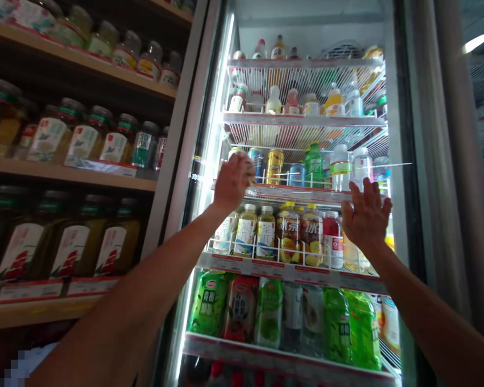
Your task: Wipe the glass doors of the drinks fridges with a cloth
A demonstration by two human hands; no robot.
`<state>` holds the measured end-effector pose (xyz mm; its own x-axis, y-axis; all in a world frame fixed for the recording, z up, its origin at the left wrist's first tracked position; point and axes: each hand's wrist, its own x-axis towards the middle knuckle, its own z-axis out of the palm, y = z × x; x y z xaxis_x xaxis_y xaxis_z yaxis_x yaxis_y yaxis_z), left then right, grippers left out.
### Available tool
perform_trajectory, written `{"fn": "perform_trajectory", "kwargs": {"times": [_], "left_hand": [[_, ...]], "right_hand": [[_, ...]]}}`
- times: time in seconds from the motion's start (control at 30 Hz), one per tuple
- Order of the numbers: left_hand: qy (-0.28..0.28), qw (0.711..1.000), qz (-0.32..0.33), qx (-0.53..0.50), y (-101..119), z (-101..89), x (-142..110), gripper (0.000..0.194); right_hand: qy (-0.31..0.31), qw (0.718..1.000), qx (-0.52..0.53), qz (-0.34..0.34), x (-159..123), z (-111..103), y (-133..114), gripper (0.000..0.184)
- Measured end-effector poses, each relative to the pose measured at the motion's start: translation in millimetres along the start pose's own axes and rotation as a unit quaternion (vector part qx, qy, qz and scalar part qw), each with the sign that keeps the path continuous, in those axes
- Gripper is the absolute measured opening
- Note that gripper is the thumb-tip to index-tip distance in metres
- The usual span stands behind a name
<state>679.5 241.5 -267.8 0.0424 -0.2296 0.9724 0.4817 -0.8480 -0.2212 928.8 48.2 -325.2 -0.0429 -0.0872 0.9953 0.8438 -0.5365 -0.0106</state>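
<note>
I face a lit drinks fridge with wire shelves (302, 122). My left hand (232, 181) reaches to the left end of the can shelf, fingers curled around a pale can or bottle (242, 155) that it mostly hides. My right hand (366, 212) is raised with fingers spread and flat, at the right side of the same shelf, beside clear bottles (341, 166). A gold can (275, 165) and a green bottle (313, 164) stand between my hands. Tea bottles (266, 232) fill the shelf below them.
Large green and red juice bottles (242, 306) line the lower fridge shelf. Left of the fridge, wooden shelves (68, 173) carry rows of jars and bottles (83, 141). The fridge's dark frame (407, 215) stands at the right.
</note>
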Motion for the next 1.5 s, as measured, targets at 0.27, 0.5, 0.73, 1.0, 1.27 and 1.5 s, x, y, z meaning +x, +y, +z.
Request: {"fn": "perform_trajectory", "kwargs": {"times": [0.27, 0.5, 0.73, 1.0, 1.27, 1.5], "left_hand": [[-0.031, 0.993, 0.110, -0.008, 65.0, 24.8, -25.0, 0.045], [-0.048, 0.998, 0.016, 0.032, 17.1, -4.7, -23.1, 0.043], [-0.021, 0.997, 0.020, 0.065, 39.6, 2.8, -36.2, 0.044], [0.001, 0.995, -0.052, 0.090, -0.9, -14.4, -35.4, 0.042], [-0.074, 0.980, 0.176, 0.056, 72.1, 16.2, -45.5, 0.044], [0.010, 0.989, -0.107, 0.099, -0.3, -16.8, -32.4, 0.044]], "right_hand": [[0.013, 1.000, 0.010, 0.001, -1.2, 0.2, -0.7, 0.051], [-0.001, 1.000, -0.002, -0.001, -1.2, -2.1, -1.0, 0.050], [-0.001, 1.000, 0.015, 0.004, -1.6, -3.7, -2.2, 0.050], [0.002, 0.999, 0.034, 0.006, -2.2, -5.9, -3.1, 0.048], [-0.002, 0.999, 0.033, 0.010, -2.4, -5.7, -1.6, 0.048], [-0.004, 0.999, 0.028, 0.018, -2.2, -4.3, -2.5, 0.049]]}}
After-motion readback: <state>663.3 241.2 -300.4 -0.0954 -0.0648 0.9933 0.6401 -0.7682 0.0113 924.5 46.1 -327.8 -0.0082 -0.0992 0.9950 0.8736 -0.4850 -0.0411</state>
